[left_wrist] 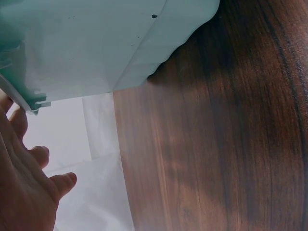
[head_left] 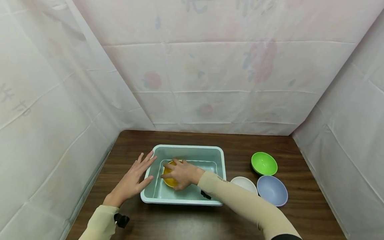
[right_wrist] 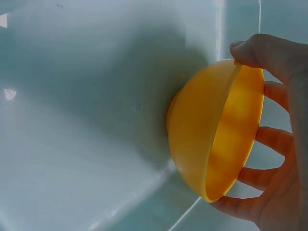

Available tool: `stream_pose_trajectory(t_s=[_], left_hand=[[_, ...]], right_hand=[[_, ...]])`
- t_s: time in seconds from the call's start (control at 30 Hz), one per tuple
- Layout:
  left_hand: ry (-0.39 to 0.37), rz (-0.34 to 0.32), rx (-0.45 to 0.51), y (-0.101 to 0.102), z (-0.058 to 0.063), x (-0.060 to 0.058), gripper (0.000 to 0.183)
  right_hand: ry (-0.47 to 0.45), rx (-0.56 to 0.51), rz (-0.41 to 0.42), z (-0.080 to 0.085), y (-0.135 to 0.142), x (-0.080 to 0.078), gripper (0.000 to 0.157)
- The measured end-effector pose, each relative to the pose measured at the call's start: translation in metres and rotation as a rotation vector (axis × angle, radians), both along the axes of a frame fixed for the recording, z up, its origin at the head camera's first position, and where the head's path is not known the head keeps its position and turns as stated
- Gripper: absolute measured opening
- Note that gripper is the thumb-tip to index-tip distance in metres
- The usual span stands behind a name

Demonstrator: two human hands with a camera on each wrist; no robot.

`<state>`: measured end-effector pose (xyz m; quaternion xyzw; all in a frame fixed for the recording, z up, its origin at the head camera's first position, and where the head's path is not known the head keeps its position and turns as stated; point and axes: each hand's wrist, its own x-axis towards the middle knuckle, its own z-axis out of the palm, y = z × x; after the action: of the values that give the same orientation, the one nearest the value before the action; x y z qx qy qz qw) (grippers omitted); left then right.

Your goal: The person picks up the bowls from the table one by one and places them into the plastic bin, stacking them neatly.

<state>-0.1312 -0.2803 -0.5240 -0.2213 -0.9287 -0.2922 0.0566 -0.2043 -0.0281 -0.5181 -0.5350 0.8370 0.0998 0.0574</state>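
A yellow bowl [right_wrist: 207, 130] is inside the pale green plastic basin [head_left: 183, 201], toward its left half. My right hand [head_left: 184, 175] reaches over the bowl from the right. In the right wrist view its spread fingers and thumb span the bowl and grip it at the rim. The bowl's foot is close to the basin floor; whether it touches is unclear. My left hand [head_left: 132, 183] is at the basin's left rim, fingers extended and apart. The left wrist view shows the left fingertips near the rim, some hidden behind it.
Right of the basin on the dark wooden table [head_left: 240, 141] are a green bowl [head_left: 264, 163], a blue-purple bowl [head_left: 272, 190] and a white bowl [head_left: 244, 183], partly behind my right sleeve [head_left: 240, 200]. White printed sheets [head_left: 210, 80] hang behind and at both sides.
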Motion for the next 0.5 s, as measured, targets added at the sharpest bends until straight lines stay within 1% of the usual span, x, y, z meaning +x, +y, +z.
stream_pose_trajectory(t_s=[0.23,0.3,0.5], left_hand=[[-0.017,-0.010,0.010,-0.0004,-0.0003,-0.0006,0.074],[-0.011,-0.009,0.010,-0.0004,-0.0007,-0.0009,0.073],[-0.014,-0.004,0.013,-0.0014,-0.0010,-0.0019,0.073]], right_hand=[[0.020,0.004,0.000,0.0007,-0.0009,0.0015,0.069],[0.024,0.003,-0.001,-0.0005,-0.0010,0.0014,0.069],[0.012,-0.004,-0.011,-0.0025,-0.0017,-0.0006,0.069]])
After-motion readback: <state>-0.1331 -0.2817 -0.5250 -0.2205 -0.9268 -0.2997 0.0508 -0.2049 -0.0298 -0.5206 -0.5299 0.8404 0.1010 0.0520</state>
